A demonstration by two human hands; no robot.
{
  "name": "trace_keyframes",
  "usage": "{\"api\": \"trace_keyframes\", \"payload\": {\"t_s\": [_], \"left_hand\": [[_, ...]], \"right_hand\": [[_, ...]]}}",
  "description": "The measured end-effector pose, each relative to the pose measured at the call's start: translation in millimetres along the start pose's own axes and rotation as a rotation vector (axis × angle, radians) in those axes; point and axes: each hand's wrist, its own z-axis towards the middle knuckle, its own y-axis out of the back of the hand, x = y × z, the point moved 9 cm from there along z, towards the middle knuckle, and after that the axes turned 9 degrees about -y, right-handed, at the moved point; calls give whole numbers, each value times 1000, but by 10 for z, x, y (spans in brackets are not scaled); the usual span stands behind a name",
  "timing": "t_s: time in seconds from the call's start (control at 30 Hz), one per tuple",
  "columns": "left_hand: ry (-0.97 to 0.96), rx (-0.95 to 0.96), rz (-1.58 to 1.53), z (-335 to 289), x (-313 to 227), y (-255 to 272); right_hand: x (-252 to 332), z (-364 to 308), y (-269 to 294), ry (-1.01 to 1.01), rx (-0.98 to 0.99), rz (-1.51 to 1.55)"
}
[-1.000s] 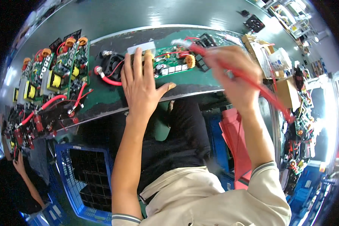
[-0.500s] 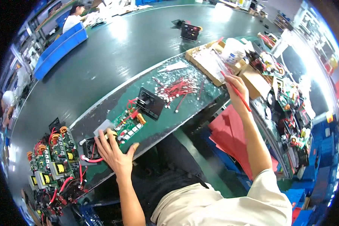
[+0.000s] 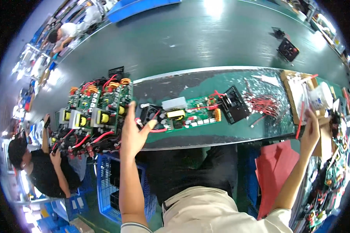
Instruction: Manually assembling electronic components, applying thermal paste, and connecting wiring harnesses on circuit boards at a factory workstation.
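Note:
Fingers stretched and thumb apart, my left hand (image 3: 132,134) stands edge-on between a row of circuit boards (image 3: 105,103) and a single circuit board (image 3: 192,114). Whether it touches the row is unclear. The single board lies flat, with a black fan (image 3: 150,113) at its left end and a black finned panel (image 3: 235,105) at its right. At the right, my right hand (image 3: 310,134) is closed on a slim red stick (image 3: 300,121), beside a shallow cardboard tray (image 3: 288,87). The stick's exact kind cannot be made out.
Short red wires with white connectors (image 3: 264,105) lie heaped right of the panel. A white tub (image 3: 321,96) and a cardboard box (image 3: 323,141) stand by my right hand. Below the bench edge are a blue crate (image 3: 105,194) and red sheets (image 3: 274,167). A co-worker (image 3: 46,167) is at left.
The view has swung left. My left hand has moved off the single board to the row of boards. My right hand still holds the red stick, now lower beside the tray.

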Motion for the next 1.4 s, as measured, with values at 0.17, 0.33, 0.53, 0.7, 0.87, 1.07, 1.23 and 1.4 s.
{"api": "trace_keyframes", "payload": {"t_s": [0.17, 0.33, 0.53, 0.7, 0.87, 1.07, 1.23, 1.4], "left_hand": [[272, -28, -590, 303, 76, -154], [163, -113, -657, 1297, -155, 119], [153, -22, -863, 3019, -267, -52], [198, -52, -1037, 3862, 353, -547], [135, -77, 316, 3961, -85, -652], [65, 334, -564, 3849, -2196, -2406], [262, 725, -732, 3028, -3706, -4021], [373, 387, -725, 3260, -3510, -4424]], "right_hand": [[680, -780, -850, 77, 157, 391], [711, -976, -1224, -45, 184, 603], [715, -974, -1321, -34, 216, 462], [725, -1036, -1440, 21, 288, 464], [586, -1099, -1366, -14, 259, 519], [563, -1116, -1383, -12, 218, 504], [646, -1088, -1409, 35, 238, 559], [681, -1067, -1366, 25, 177, 611]]}}
